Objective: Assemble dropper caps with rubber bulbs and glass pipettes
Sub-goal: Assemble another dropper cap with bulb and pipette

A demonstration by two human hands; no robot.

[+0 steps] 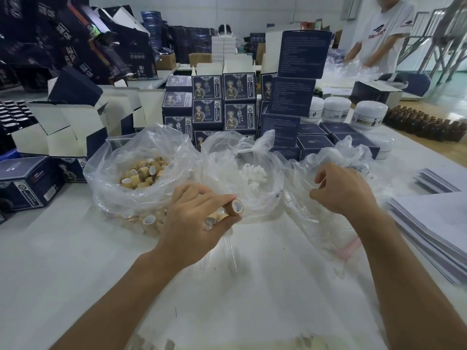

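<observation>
Item: tan dropper caps [237,205], several held in the curled left hand [199,213] at table centre, glass pipettes [231,251] hanging from them toward six o'clock. Right hand [343,189], at three o'clock of the left, pinches the clear pipette bag [326,198], apparently fetching another tube. Loose caps bag [141,178] lies at ten o'clock, rubber bulbs [252,176] at twelve; judged next: seat a pipette squarely, gently.
</observation>
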